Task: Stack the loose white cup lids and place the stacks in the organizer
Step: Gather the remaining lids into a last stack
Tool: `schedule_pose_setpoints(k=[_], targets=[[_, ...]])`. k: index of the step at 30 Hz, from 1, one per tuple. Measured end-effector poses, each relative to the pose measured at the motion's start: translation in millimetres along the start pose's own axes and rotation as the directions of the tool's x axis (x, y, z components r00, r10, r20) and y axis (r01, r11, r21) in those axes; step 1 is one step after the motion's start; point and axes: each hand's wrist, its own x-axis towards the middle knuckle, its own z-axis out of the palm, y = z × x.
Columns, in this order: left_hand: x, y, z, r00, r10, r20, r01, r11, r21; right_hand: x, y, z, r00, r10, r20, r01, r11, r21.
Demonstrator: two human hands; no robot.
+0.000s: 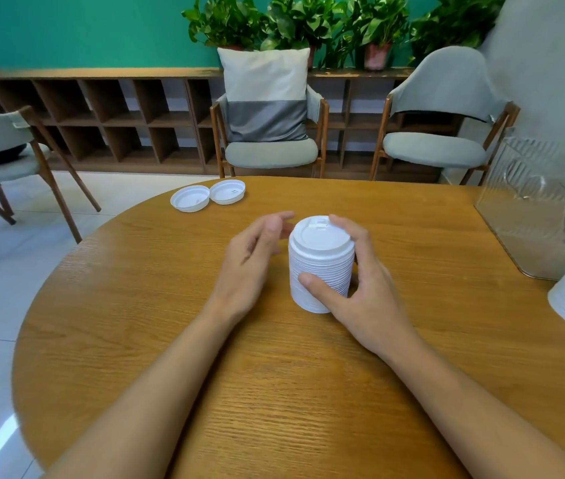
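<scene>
As left grip (247,261) hovers open alongside, right grip (367,295) clasps the lid stack (319,262).

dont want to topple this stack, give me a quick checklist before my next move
1. Right hand grips the lid stack: ok, thumb in front, fingers behind.
2. Lid stack upright on the table: ok.
3. Left hand free: ok, open beside the stack, holding nothing.
4. All lids gathered: not ok, two loose lids lie near the far edge.
5. Room in the organizer: cannot tell, its inside is unclear.
</scene>
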Motion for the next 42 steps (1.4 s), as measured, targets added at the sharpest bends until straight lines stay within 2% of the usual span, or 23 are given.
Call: schedule_pose_setpoints(k=[3, 5, 8, 13, 18, 23, 29, 36, 42], targets=[[15, -27, -22, 0.975, 0.073, -0.208, -0.003, 0.948, 0.32, 0, 0, 0, 1.0, 0.009, -0.005, -0.009, 1.0, 0.002], [26, -43, -33, 0.964, 0.112, -0.24, 0.024, 0.867, 0.498, 0, 0, 1, 1.0, 0.016, -0.003, -0.016, 1.0, 0.01], [45, -59, -44, 0.972, 0.1, -0.215, 0.067, 0.755, 0.653, 0, 0, 0, 1.0, 0.028, 0.004, -0.028, 0.999, 0.017], [72, -72, -55, 0.971, -0.044, -0.234, 0.214, 0.588, 0.78, 0, -1, 1, 0.999, 0.036, 0.006, -0.036, 0.999, 0.038], [98, -82, -67, 0.962, -0.098, -0.255, 0.271, 0.457, 0.847, -1, -1, 3, 0.999, 0.036, -0.004, -0.035, 0.998, 0.051], [114, -86, -69, 0.948, -0.175, -0.268, 0.315, 0.369, 0.874, 0, -2, 3, 0.999, 0.034, 0.001, -0.034, 0.997, 0.069], [97, -77, -62, 0.971, -0.073, -0.229, 0.238, 0.417, 0.877, 0, -2, 2, 0.999, 0.039, 0.006, -0.039, 0.997, 0.068], [48, -53, -30, 0.994, -0.003, -0.105, 0.093, 0.478, 0.873, -4, -3, -6, 0.999, 0.044, -0.002, -0.044, 0.998, 0.041], [13, -35, 3, 0.993, 0.119, -0.006, -0.065, 0.581, 0.811, -14, -2, -28, 0.998, 0.053, -0.016, -0.053, 0.999, 0.009]])
